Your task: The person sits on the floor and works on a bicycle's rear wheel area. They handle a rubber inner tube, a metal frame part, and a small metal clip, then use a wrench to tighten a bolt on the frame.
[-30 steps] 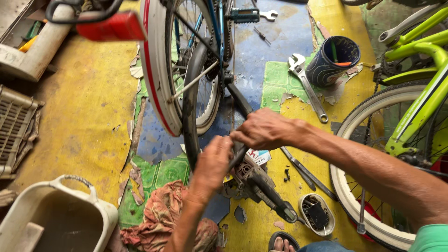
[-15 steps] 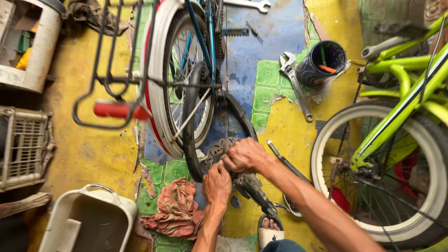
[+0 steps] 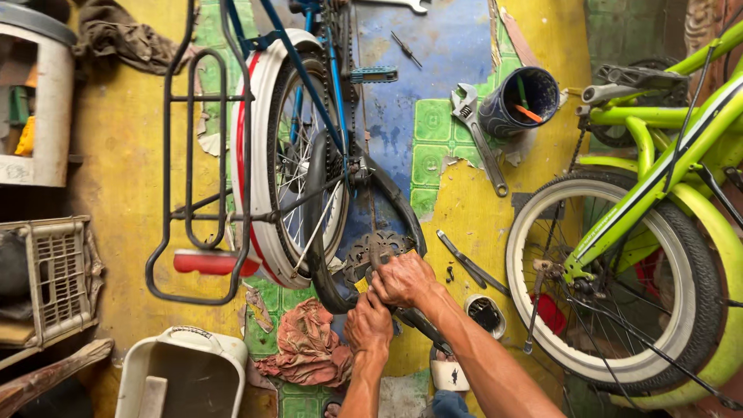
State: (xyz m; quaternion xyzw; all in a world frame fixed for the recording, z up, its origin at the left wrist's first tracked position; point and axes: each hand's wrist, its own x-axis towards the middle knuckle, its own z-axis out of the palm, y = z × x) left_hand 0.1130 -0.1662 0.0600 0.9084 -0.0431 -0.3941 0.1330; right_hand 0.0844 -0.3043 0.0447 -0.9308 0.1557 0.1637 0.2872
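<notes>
My floor (image 3: pixel 116 155) is yellow with green patterned tiles; blue frame (image 3: pixel 309 77), red-striped white mudguard (image 3: pixel 251 155), lime bike (image 3: pixel 658 178), pinkish rag (image 3: pixel 309 348).

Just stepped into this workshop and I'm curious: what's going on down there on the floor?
A person works bare-handed on a blue bicycle lying on the yellow and green floor. The right hand and the left hand both grip parts at the toothed metal chainring. A grey adjustable wrench and a dark tool cup lie beside, untouched. A lime-green bicycle stands nearby.
</notes>
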